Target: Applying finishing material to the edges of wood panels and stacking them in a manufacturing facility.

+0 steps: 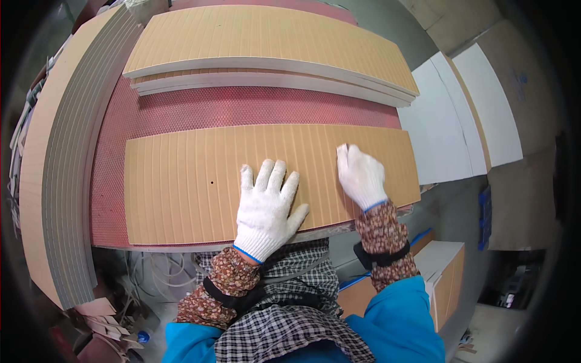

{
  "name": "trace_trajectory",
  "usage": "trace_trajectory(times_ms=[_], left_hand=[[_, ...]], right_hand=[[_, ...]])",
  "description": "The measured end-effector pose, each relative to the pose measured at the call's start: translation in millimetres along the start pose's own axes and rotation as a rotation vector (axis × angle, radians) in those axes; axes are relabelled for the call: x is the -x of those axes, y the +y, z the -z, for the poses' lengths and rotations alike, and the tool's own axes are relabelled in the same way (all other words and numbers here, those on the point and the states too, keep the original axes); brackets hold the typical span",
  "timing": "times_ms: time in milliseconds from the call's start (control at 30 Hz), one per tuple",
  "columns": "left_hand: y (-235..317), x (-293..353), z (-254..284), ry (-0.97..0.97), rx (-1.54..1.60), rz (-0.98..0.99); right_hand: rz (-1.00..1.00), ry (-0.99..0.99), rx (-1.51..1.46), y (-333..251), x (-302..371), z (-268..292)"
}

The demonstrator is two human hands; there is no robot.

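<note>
Ribbed brown panel (175, 202) lies flat along the red table's (242, 109) near edge. Left hand (265, 209) splayed wide on it; right hand (362, 174) curled tight, can't tell if holding anything. Probably light, stiff, crease-prone; grip both short ends.

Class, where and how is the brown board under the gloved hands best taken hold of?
Likely the board is best gripped along its near long edge, two-handed, at well-spaced spots, coming from the person's own side. It is long, thin and lies flat, but that edge runs close to the front edge of the table, so there may be room to reach underneath.
</note>
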State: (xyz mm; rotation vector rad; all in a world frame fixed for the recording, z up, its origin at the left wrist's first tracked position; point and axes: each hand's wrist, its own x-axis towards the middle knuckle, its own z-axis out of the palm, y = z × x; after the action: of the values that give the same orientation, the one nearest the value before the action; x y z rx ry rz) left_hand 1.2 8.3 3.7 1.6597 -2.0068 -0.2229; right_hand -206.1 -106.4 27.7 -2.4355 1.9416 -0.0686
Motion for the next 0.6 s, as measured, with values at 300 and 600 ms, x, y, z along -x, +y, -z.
trace_trajectory(times_ms=[300, 600], left_hand=[[-6, 6, -5, 0.057, 0.030, -0.006], [-7, 6, -3, 0.070, 0.037, -0.014]], right_hand=[[0.092, -0.077, 0.035, 3, -94, -10], [0.000, -0.048, -0.043, 6, 58, 0]])
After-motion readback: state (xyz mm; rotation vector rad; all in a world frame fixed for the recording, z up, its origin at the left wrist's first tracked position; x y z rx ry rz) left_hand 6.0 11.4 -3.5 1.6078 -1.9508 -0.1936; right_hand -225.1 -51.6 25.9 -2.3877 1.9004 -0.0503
